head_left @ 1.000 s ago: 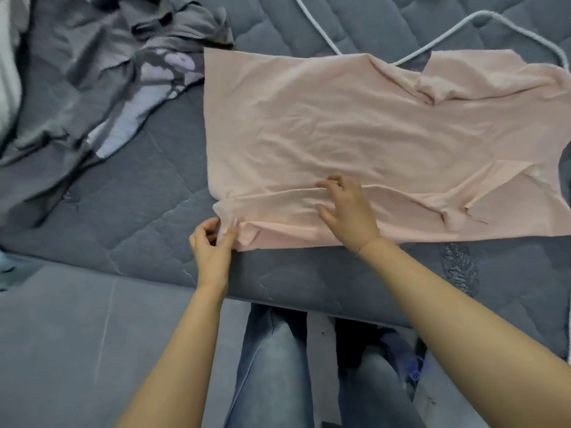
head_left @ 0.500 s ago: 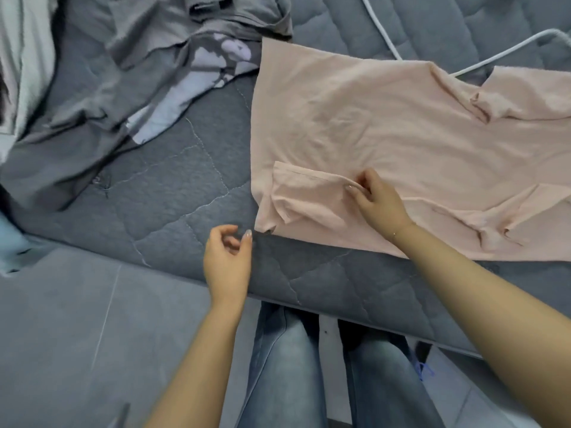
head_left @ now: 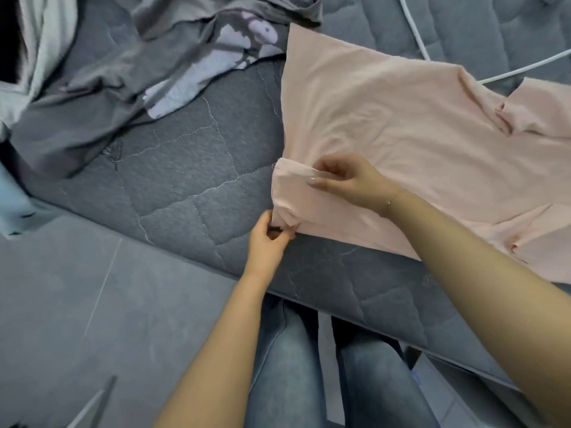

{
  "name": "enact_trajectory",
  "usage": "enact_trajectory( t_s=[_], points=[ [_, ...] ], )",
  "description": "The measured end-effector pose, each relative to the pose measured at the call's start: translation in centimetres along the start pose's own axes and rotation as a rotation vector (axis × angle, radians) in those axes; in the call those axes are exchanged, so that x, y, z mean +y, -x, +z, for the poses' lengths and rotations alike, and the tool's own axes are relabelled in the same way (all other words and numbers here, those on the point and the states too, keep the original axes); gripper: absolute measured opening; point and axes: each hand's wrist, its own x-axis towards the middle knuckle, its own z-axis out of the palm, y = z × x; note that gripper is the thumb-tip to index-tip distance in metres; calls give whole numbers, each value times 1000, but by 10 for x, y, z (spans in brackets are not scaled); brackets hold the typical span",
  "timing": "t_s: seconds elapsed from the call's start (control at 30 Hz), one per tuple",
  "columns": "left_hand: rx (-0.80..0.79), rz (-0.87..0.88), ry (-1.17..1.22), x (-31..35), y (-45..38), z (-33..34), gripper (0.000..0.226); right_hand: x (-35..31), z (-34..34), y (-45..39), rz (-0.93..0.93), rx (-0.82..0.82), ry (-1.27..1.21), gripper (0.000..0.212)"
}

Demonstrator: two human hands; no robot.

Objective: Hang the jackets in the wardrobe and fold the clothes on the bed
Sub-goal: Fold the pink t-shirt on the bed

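Head | left hand [head_left: 268,234] now pinches pink shirt [head_left: 401,143] corner | right hand [head_left: 349,180] fingers still pinch fold

A wide patch of bare grey quilted mattress [head_left: 185,168] lies open at nine o'clock of the flat pale pink cotton shirt [head_left: 401,134]. At eleven o'clock a crumpled dark grey printed garment [head_left: 117,72] blocks the way. A thin white cord [head_left: 414,29] lies across the bed at one o'clock.

Grey quilted bed [head_left: 191,168], pink shirt [head_left: 401,125], grey garment [head_left: 102,78], white cable [head_left: 522,67]
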Motion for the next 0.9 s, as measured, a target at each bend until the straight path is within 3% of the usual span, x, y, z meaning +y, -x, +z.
enact_trajectory(
  t_s=[0.17, 0.27, 0.43, 0.57, 0.7, 0.8, 0.9],
  points=[
    [132, 196, -211, -7, 20, -30, 33, -11, -7, 49, -26, -107, -79, 12],
    [185, 271, -394, -15, 27, -44, 25, -7, 2, 51, -83, -123, 37, 16],
    [103, 206, -434, -11, 19, -48, 32, 13, 10, 11, -64, 58, 223, 16],
    [256, 267, -427, 4, 15, -25, 56, 29, -1, -31, 67, 172, 314, 19],
    [260, 176, -508, 10, 7, 12, 51, 37, -5, -43, 136, 155, 335, 26],
    [206, 58, -414, 4, 3, 31, 30, 40, -5, -38, 89, 141, 278, 18],
    [257, 208, -232, 0, 5, 18, 16, 45, -6, -31, 61, 189, 135, 15]
  ],
)
